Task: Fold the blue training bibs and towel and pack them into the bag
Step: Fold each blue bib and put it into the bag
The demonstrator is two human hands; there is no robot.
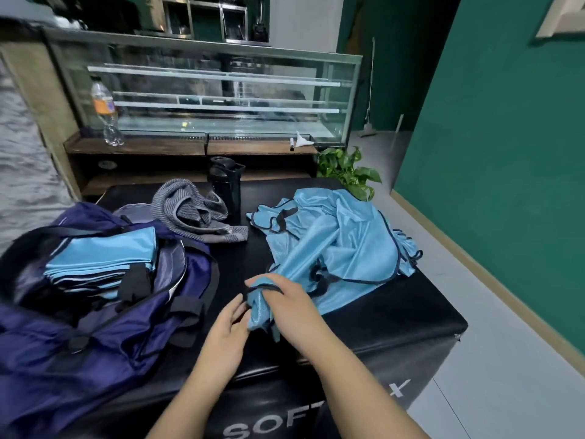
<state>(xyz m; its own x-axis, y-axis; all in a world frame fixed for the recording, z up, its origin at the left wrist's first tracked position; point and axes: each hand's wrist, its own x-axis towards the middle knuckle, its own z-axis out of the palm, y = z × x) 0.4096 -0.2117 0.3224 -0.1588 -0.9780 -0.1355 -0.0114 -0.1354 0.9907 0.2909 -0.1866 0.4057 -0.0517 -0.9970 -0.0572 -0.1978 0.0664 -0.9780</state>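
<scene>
Bibs point(101, 258) folded & stacked in bag point(95, 337); right hand point(291, 308) clenches next bib point(259, 307), left hand point(226, 327) fingers relaxed beside it; loose pile point(342, 236) & towel point(193, 210) left on bench point(395, 312).

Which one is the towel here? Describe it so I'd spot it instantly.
Start at the black padded box in the middle. Near its far edge, between the navy bag and a black flask, lies the towel. It is the only grey, striped, crumpled cloth; the bibs are shiny light blue.

One bag point(95, 337), one towel point(196, 213), two bottles point(226, 188), two hands point(289, 308).
</scene>
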